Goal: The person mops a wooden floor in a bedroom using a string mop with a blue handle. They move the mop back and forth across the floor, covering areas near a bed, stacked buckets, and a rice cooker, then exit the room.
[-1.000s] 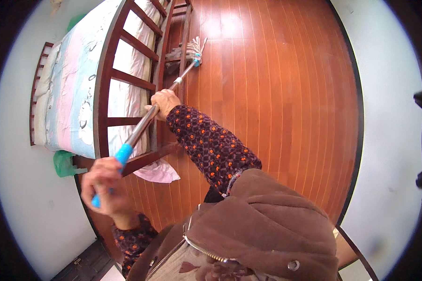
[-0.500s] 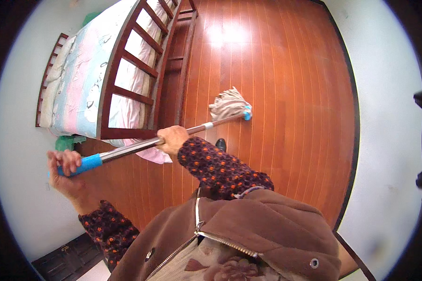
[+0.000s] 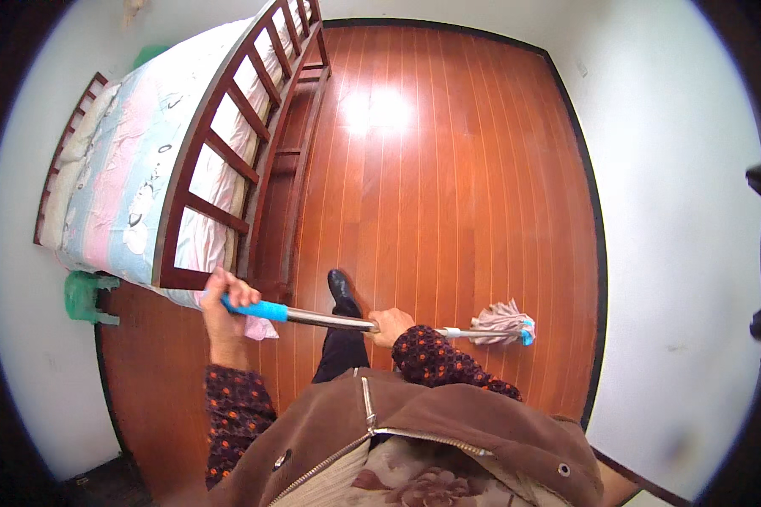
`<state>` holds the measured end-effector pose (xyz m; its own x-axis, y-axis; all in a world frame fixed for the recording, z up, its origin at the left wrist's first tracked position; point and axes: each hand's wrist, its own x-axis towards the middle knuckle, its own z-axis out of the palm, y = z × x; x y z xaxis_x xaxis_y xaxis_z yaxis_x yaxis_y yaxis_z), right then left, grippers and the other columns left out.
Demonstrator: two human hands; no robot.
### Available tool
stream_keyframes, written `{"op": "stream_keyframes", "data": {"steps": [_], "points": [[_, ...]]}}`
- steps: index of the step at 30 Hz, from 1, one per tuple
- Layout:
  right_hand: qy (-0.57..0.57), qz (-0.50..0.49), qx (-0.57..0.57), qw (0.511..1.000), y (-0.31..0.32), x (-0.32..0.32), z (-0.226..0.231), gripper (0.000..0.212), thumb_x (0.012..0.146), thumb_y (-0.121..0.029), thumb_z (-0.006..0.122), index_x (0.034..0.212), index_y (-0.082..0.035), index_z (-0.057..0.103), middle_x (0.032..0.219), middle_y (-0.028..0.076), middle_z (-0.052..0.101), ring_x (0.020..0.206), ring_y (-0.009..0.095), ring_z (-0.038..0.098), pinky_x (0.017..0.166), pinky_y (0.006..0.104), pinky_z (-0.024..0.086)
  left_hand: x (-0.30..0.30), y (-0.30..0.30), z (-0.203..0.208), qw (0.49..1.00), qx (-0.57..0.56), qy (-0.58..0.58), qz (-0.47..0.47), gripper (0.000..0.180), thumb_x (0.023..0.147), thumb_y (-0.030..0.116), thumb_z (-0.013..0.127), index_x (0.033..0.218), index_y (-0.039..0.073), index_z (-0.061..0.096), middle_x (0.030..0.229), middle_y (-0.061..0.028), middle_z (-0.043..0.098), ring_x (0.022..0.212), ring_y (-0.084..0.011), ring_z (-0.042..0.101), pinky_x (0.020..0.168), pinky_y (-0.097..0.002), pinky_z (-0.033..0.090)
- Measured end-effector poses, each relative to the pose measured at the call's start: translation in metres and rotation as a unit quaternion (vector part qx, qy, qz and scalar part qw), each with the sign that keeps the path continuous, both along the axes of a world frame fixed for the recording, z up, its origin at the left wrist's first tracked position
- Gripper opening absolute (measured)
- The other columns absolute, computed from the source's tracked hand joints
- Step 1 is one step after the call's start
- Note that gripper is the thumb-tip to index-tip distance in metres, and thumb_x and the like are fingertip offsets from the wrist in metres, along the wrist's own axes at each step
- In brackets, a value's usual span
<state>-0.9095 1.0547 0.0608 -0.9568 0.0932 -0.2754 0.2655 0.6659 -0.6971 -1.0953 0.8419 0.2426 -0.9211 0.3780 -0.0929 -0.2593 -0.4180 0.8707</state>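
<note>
Mop [image 3: 372,323] runs almost level across the body, left hand [image 3: 222,297] clamped on its blue grip, right hand [image 3: 391,325] wrapped mid-shaft, string head [image 3: 500,321] out right on the floor [image 3: 448,186].

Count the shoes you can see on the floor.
1: a black shoe on the wooden floor, just beyond the mop handle, between the left hand and right hand. A second shoe may be hidden below the body.

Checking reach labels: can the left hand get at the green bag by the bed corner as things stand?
Probably not without moving. The left hand is closed around the mop handle at its blue end, and the green bag sits apart against the wall, past the bed corner.
</note>
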Motion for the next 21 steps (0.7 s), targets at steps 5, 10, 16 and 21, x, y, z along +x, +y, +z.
{"op": "stream_keyframes", "data": {"steps": [5, 10, 16, 21], "points": [[0.054, -0.027, 0.061, 0.996, 0.046, -0.133, 0.059, 0.019, 0.078, -0.024, 0.064, 0.089, -0.009, 0.061, 0.077, 0.018, 0.066, 0.077, 0.037, 0.065, 0.068, 0.0471, 0.052, -0.131, 0.024, 0.04, 0.99, 0.088, 0.099, -0.056, 0.035, 0.099, 0.031, 0.045, 0.075, 0.008, 0.052, 0.048, -0.0006, 0.037, 0.047, -0.016, 0.041, 0.053, -0.0329, 0.04], [0.147, -0.048, 0.094, 0.983, 0.097, -0.289, 0.113, 0.014, 0.08, -0.018, 0.064, 0.08, -0.007, 0.056, 0.071, 0.016, 0.063, 0.067, 0.035, 0.064, 0.063, 0.0451, 0.051, -0.249, 0.061, 0.095, 0.962, 0.142, 0.21, -0.104, 0.042, 0.099, 0.031, 0.043, 0.063, 0.009, 0.047, 0.047, -0.0019, 0.039, 0.045, -0.0169, 0.04, 0.054, -0.0357, 0.041], [0.356, -0.042, 0.134, 0.924, 0.185, -0.456, 0.153, 0.035, 0.091, -0.029, 0.061, 0.064, -0.011, 0.047, 0.057, 0.006, 0.049, 0.046, 0.024, 0.049, 0.051, 0.0385, 0.039, -0.336, 0.119, 0.151, 0.928, 0.122, 0.324, -0.139, 0.045, 0.088, 0.029, 0.058, 0.051, 0.013, 0.041, 0.051, -0.0032, 0.049, 0.05, -0.0195, 0.049, 0.061, -0.038, 0.045], [0.424, -0.022, 0.169, 0.89, 0.289, -0.599, 0.142, 0.03, 0.088, -0.025, 0.063, 0.065, -0.013, 0.048, 0.061, 0.002, 0.05, 0.053, 0.019, 0.048, 0.059, 0.0335, 0.039, -0.389, 0.206, 0.143, 0.912, 0.014, 0.399, -0.09, 0.049, 0.091, 0.037, 0.06, 0.055, 0.009, 0.046, 0.056, -0.0033, 0.051, 0.057, -0.0198, 0.051, 0.07, -0.042, 0.045]]}}
